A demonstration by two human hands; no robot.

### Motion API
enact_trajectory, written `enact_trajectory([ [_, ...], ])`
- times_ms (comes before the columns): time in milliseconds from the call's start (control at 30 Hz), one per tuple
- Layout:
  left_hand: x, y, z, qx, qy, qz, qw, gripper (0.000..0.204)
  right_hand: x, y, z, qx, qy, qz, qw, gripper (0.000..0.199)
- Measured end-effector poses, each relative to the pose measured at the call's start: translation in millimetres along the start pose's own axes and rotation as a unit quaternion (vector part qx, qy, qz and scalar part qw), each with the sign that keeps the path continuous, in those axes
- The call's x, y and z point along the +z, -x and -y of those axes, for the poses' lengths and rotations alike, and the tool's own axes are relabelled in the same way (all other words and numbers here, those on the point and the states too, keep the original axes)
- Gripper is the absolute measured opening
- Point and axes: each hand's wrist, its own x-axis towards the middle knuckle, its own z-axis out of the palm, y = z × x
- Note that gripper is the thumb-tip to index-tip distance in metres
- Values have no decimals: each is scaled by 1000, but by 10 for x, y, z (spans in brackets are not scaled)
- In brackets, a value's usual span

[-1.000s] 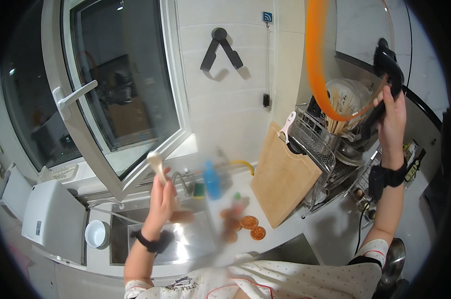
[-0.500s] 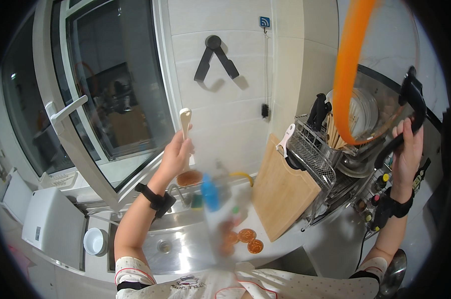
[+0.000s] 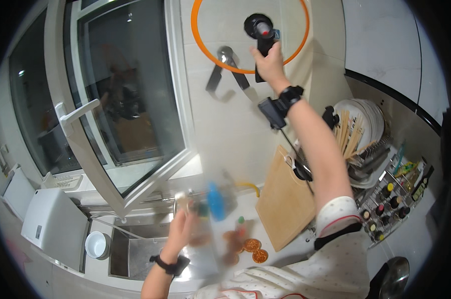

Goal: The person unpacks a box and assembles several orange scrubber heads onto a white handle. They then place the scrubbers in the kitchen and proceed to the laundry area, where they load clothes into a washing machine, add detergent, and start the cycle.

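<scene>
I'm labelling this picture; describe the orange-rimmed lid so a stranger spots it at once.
From the big window, look right to the pale wall. Near the picture's top, the right hand holds the lid by its black handle. Its round orange rim sets it apart from the dark forked fixture.

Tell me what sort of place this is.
A kitchen, probably in a home: there is a metal sink, a wooden cutting board and a stack of white plates.

A red-piped white dotted top (image 3: 280,273) is worn with black wrist straps (image 3: 291,96).
</scene>
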Motion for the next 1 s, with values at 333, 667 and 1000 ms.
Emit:
enact_trajectory([
  [333, -240, 772, 185, -99, -68, -68, 990, 38, 838, 120, -662, 23, 31, 36, 999, 44],
  [667, -169, 809, 178, -109, -64, -64, 990, 37, 961, 323, -1101, 83, 26, 59, 994, 48],
  [1000, 18, 522, 247, -105, -16, -48, 993, 38, 756, 427, -1093, 134, 10, 156, 979, 57],
])
